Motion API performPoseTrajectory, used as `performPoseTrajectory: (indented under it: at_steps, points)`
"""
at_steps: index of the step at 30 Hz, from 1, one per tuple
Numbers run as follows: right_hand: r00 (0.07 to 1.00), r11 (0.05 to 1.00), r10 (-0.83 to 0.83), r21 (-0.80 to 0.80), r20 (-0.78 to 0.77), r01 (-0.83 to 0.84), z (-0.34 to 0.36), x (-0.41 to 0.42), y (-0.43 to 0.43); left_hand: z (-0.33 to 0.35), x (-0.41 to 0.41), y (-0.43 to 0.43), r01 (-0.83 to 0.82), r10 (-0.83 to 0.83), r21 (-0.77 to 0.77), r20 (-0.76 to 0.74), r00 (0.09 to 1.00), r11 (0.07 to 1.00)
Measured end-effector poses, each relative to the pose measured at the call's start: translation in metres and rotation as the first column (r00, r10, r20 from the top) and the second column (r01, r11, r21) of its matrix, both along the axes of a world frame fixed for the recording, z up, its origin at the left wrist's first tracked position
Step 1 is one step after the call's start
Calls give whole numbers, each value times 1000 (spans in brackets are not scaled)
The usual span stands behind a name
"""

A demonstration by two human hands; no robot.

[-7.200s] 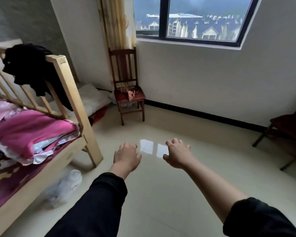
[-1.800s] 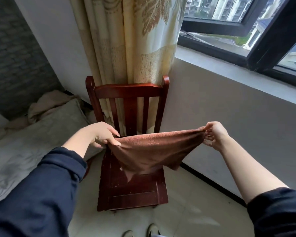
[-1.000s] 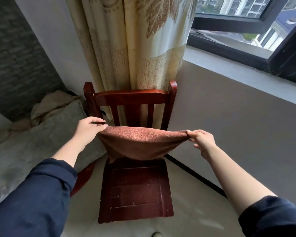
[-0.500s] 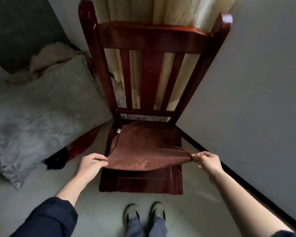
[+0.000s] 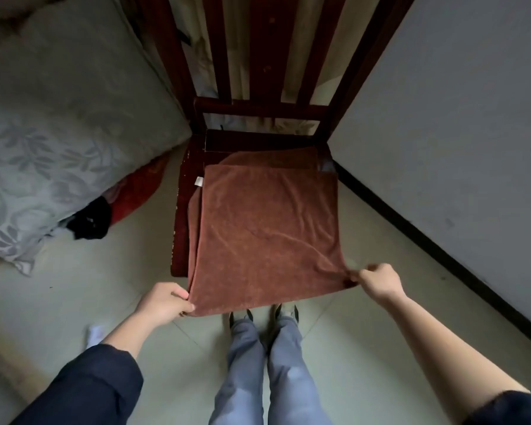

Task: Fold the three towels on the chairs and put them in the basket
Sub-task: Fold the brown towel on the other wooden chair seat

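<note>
Low in the frame, the towel, lying upward over the chair, is being pinched by left hand and right hand.

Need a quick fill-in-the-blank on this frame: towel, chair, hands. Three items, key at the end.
1. The brown towel lies on the ____ of the wooden chair.
2. The left hand and the right hand each pinch a near ____ of the towel.
3. The towel's white tag sits at its far ____ corner.

Missing words: seat; corner; left.
</note>
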State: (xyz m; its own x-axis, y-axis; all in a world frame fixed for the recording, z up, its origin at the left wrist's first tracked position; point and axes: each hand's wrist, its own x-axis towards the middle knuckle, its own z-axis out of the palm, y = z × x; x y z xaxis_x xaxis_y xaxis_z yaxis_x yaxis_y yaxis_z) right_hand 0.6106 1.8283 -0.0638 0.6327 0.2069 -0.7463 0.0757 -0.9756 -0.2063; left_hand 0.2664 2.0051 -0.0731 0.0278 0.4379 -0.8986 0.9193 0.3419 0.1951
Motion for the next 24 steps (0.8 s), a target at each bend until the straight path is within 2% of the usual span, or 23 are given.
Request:
performPoseTrajectory:
  at_steps: [4, 8, 14, 18, 21, 24]
  points:
    - [969, 954, 237, -173, -64, -245, -27, -7, 0, -30, 1, -6, 50, -50, -13, -33, 998, 999]
    - [942, 912, 326, -235, -76, -335, -43, -9, 4, -49, 11, -7, 77, -74, 50, -69, 995, 996]
    - [954, 955, 297, -19, 35, -297, -33, 4, 51, -49, 52, 26, 71, -67, 181, -32, 997, 981]
    - [932, 929, 351, 90, 94, -359, -30, 15, 93, -43, 88, 60, 49, -63, 344, 28, 998, 938]
    - [899, 893, 406, 138, 162, -428, -36, 25, 128, -42, 114, 91, 9, -44, 495, 60, 997, 869]
    - [871, 859, 442, 178, 213, -479, -47, 35, 160, -52, 129, 124, -67, 6, 656, 95, 995, 751]
